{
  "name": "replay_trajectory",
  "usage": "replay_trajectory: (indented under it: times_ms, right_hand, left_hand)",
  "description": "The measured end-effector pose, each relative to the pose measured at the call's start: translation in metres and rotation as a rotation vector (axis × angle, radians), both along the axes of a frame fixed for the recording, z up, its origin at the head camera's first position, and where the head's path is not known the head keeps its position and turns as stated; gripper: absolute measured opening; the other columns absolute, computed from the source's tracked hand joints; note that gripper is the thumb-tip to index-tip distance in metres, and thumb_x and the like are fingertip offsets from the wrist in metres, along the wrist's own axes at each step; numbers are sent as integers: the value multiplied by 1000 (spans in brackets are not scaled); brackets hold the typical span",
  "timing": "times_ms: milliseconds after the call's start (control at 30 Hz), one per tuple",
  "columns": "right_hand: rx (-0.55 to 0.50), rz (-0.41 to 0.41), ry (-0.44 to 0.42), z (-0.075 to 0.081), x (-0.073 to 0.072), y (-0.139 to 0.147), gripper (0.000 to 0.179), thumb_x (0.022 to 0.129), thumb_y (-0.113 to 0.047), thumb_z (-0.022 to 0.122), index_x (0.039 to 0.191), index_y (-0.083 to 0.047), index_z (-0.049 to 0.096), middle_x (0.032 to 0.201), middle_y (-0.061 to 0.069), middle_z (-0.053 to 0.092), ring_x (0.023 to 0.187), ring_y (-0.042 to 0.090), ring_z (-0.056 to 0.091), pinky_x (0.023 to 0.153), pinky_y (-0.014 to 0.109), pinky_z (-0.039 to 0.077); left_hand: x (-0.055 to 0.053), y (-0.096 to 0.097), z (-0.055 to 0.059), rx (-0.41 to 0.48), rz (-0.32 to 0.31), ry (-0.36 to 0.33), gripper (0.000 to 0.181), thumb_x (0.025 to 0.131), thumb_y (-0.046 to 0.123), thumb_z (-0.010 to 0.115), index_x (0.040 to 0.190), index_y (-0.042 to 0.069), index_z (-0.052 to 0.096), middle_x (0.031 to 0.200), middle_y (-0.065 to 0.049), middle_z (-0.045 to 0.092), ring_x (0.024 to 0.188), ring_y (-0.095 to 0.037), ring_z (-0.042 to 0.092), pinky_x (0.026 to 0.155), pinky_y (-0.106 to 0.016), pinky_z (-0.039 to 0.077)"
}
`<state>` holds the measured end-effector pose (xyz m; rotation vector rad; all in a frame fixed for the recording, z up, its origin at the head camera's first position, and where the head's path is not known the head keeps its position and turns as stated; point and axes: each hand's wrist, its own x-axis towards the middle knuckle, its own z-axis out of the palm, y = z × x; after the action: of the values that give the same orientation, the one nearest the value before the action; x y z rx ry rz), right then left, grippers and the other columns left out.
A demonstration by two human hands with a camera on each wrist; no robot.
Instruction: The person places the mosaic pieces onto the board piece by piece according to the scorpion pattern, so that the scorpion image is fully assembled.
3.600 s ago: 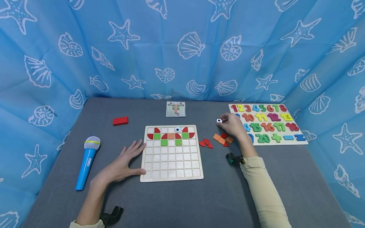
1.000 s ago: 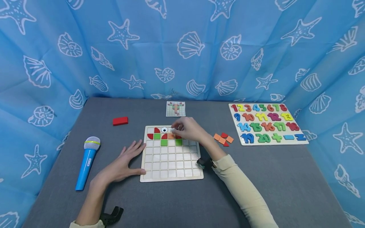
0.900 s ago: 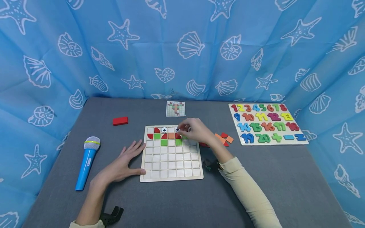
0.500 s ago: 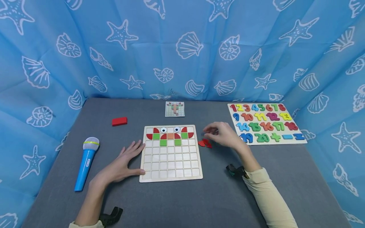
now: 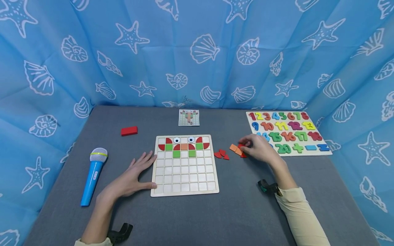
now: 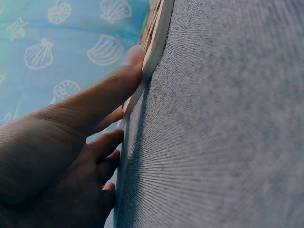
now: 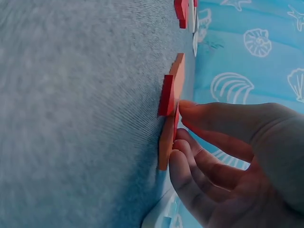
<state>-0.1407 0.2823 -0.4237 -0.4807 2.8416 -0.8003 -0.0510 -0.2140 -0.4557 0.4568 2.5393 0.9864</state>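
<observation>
A pale wooden grid board (image 5: 185, 178) lies mid-table. Red quarter-circles, green squares (image 5: 176, 154), an orange square (image 5: 184, 146) and two eye discs (image 5: 191, 139) fill cells in its upper rows. My left hand (image 5: 132, 178) rests spread along the board's left side, thumb on its edge. My right hand (image 5: 260, 147) is at the small pile right of the board. There the right wrist view shows thumb and fingertips around a red piece (image 7: 176, 124) lying over an orange square (image 7: 166, 142). Another red piece (image 7: 166, 96) leans close by.
Several loose red pieces (image 5: 222, 154) lie beside the board's right edge. A picture card (image 5: 189, 118) is behind it. A number puzzle (image 5: 303, 152) sits at back right, a red block (image 5: 129, 131) at back left, a blue toy microphone (image 5: 93, 181) at far left.
My right hand carried an eye disc from the right onto the board's top row and let go; the earlier disc now sits further left. The hand then returned to the pile. Left hand stayed put.
</observation>
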Motion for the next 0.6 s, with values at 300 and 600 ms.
replay_trajectory:
  times_ms: [300,600]
  right_hand:
    - [2,-8,-18,-4,-4,3,21,99,-8,75,117,4,79,98,14,76,84,18,62,70,23,48]
    - [1,-18,-36,-4,-6,2,18,99,-9,77,114,1,77,99,13,77,88,19,66,74,26,53]
  left_hand:
    - [0,2,3,-12,3,3,110,86,48,90,172,15,31,182,-21,18,169,-52,6,131,-80,2]
    - [0,1,2,-14,-1,9,109,87,46,90,172,14,31,182,-21,17,169,-53,6,131,-80,3]
